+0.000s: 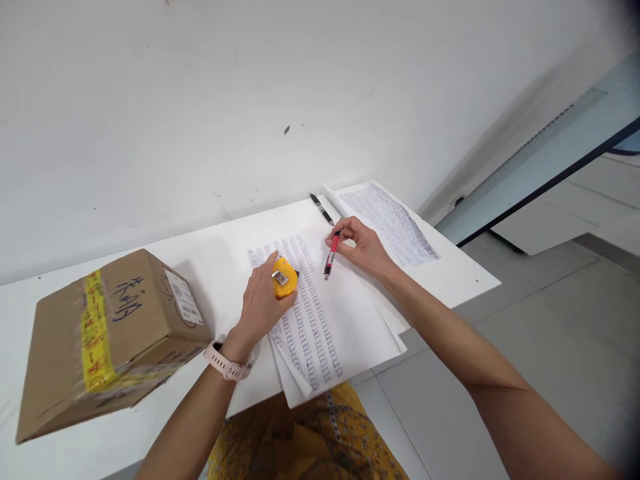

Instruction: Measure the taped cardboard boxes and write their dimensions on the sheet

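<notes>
Fingers and thumb of my left hand (263,298) are closed around a yellow tape measure (285,280), low over the written sheet. My right hand (361,245) pinches a red pen (332,256) with black ends, one end slanting down toward the paper. Below both hands lies a stack of paper (350,320), its top sheet marked with several columns of small handwriting. The lower left corner of the stack is curled. Beyond my right hand rests a black pen (321,209), touched by neither hand.
A taped cardboard box (110,327) with a label stands on the left of the white table (225,257). Another densely written sheet (390,223) lies at the right end. The wall (225,120) runs along the back edge, and a glass-like panel (540,160) leans at right.
</notes>
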Demonstrator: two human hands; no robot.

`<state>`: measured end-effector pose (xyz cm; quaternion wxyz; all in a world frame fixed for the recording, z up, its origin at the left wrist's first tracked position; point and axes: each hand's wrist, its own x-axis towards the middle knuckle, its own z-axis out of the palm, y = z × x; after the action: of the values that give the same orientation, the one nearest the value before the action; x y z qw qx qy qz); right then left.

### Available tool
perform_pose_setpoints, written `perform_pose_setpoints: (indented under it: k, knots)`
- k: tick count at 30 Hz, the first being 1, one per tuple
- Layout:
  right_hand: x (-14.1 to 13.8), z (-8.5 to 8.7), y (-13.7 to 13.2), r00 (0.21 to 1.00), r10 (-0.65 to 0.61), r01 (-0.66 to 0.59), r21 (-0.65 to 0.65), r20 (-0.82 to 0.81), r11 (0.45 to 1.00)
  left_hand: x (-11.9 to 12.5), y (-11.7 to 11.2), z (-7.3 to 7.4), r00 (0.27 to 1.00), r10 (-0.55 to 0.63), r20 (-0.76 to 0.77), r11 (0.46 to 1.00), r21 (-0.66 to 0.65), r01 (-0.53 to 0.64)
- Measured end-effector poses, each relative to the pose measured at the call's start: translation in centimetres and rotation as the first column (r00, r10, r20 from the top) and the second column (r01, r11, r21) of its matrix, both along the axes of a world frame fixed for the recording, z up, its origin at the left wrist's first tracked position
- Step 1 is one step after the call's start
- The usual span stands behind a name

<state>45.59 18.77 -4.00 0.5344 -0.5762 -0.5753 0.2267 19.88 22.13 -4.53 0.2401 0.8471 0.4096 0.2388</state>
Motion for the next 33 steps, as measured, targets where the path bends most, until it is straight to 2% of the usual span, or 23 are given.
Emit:
perform_pose_setpoints:
  k: [2, 4, 6, 10, 12, 17, 20, 22, 27, 33]
  knots:
    - [-1.1, 0.2, -0.3, 0.995, -0.093, 0.092, 0.022, 0.034, 0.995, 0.0, -0.1, -0.3, 1.000, -0.006, -0.013, 1.000, 0.026, 0.006]
    - [-2.4, 0.5, -0.6, 0.994, -0.113, 0.113, -0.013, 0.012, 0.993, 0.0, -0.2, -0.5, 1.000, -0.005, -0.002, 0.999, 0.036, 0.006]
    - [-3.5, 0.6, -0.8, 0.994, -0.072, 0.066, -0.075, -0.081, 0.995, 0.1, -0.3, -0.5, 1.000, -0.003, 0.012, 0.999, 0.038, 0.002]
    - [-4.7, -0.3, -1.2, 0.947, 0.078, -0.137, -0.173, -0.312, 0.975, 0.3, -0.2, -0.7, 1.000, 0.008, 0.024, 0.999, 0.041, -0.009]
    - [-4.9, -0.9, -1.3, 0.937, 0.082, -0.158, -0.200, -0.341, 0.967, 0.3, -0.3, -0.8, 1.000, 0.007, 0.024, 0.999, 0.039, -0.008]
    - [-4.9, -1.7, -1.3, 0.972, 0.022, -0.077, -0.232, -0.232, 0.970, 0.2, -0.3, -1.0, 0.999, 0.001, 0.037, 0.999, 0.054, -0.003]
    - [-5.0, -1.9, -1.3, 0.965, 0.017, -0.087, -0.258, -0.260, 0.962, 0.2, -0.3, -1.1, 0.999, -0.005, 0.044, 0.998, 0.067, 0.002]
    - [-5.1, -2.0, -1.2, 0.965, -0.025, -0.051, -0.276, -0.263, 0.960, 0.2, -0.3, -1.2, 0.999, -0.009, 0.048, 0.997, 0.077, 0.005]
    - [-5.1, -2.2, -1.2, 0.988, -0.134, 0.115, -0.204, -0.081, 0.972, 0.2, -0.3, -1.3, 0.999, -0.006, 0.053, 0.996, 0.085, 0.002]
    - [-5.0, -2.3, -1.3, 0.989, -0.138, 0.126, -0.203, -0.043, 0.971, 0.2, -0.3, -1.2, 0.999, -0.011, 0.044, 0.997, 0.076, 0.008]
